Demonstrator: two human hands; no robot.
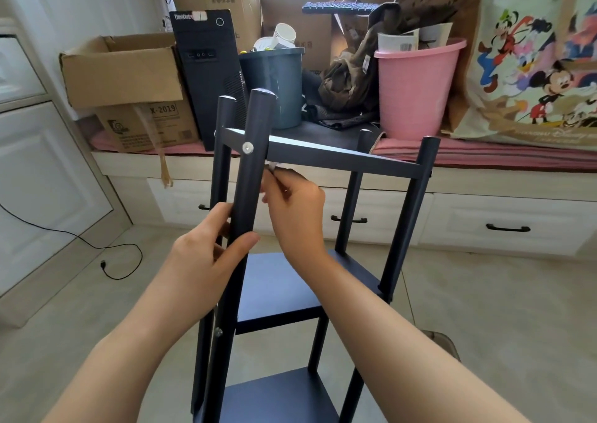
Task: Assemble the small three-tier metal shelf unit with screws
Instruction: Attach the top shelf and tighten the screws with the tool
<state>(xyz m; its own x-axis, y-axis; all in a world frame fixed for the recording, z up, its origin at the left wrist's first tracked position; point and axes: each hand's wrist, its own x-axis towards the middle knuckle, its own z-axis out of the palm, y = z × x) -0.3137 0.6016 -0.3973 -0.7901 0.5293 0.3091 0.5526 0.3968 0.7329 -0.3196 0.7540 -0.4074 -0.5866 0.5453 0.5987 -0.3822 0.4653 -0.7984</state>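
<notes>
Both hands [206,245] [295,209] grip shelf post [247,177].

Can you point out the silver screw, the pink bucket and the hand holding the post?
Silver screw [248,147], head view: its round head on the near post.
Pink bucket [416,90], head view: its front wall.
Left hand [206,245], head view: its back.

L grip [206,245] curled, thumb fwd; R grip [292,209] pinching, fingers bent.
</notes>
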